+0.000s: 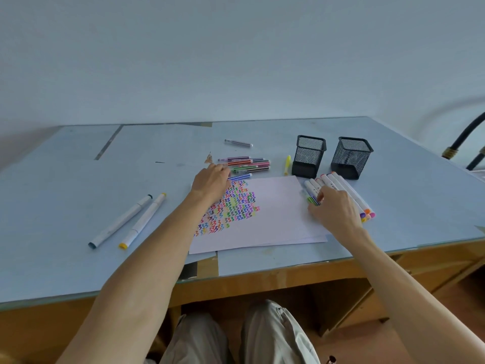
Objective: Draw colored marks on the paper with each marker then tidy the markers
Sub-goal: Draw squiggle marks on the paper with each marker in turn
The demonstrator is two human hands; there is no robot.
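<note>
A: Where do the hands sit?

B: The left hand lies at the paper's far left corner, fingers curled toward the thin markers heaped just beyond it; whether it pinches one I cannot tell, since the knuckles hide the tips. The right hand is at the paper's right edge, fingers bent around a small bundle of thin pens with green and blue showing.

A: And the paper?

B: Flat on the table, its left half filled with rows of coloured squiggles (the left forearm covers part of them).

A: What crowds the space?

B: A row of white fat markers lies just right of the right hand, partly hidden by it. Two black mesh cups stand upright behind them, near each other. A yellow pen lies left of the cups, and a clear-capped pen lies apart, farther back. Two long white markers rest well to the left, side by side.
</note>
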